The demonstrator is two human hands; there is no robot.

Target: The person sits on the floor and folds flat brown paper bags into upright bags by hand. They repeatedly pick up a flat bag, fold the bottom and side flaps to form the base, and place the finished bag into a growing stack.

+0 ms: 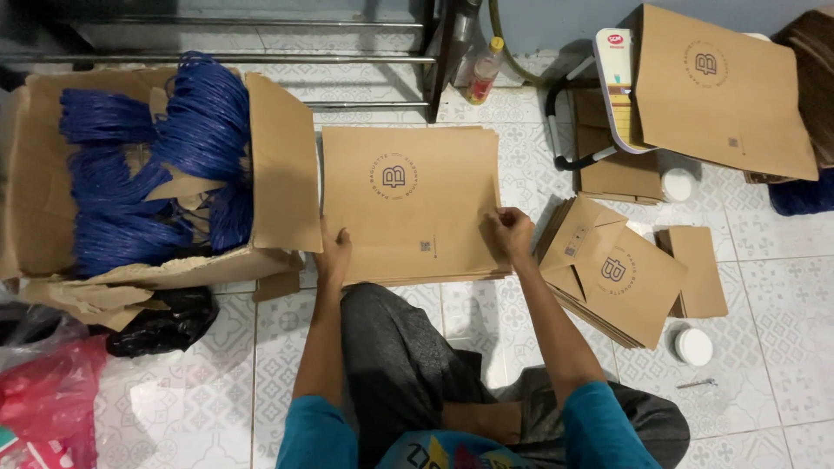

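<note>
Seated on the patterned white tile floor point(782, 287), legs crossed, w/ a flat stack of brown kraft paper bag blanks w/ a round dark emblem point(408, 204) directly in front of our knees.

L hand point(333, 256): lies on the stack's near-left corner, fingers fairly flat and spread narrow; touching the top sheet, not clearly pinching anything. R hand point(512, 233): at the stack's right edge, fingertips curled onto the edge of the top sheet; looks like a light pinch, but whether the sheet is actually lifted we can't tell.

Progress, judged from layout only: the stack in front is thick, many sheets, so the bulk appears unprocessed. To the right, just beside it, a smaller pile of folded brown kraft pieces w/ the same emblem point(612, 278), fanned and tilted; approx. a minor share vs. the flat stack. One separate plain brown folded piece point(699, 269) lies just right of that pile.

Open brown cardboard box full of blue cord bundles point(148, 165) sits at left, touching the stack's left side; no cords are out of it, so none seem attached to any bag yet.

Two white round lids or tubs point(693, 346) near the folded pile; contents unknown. Est.: early stage.
</note>
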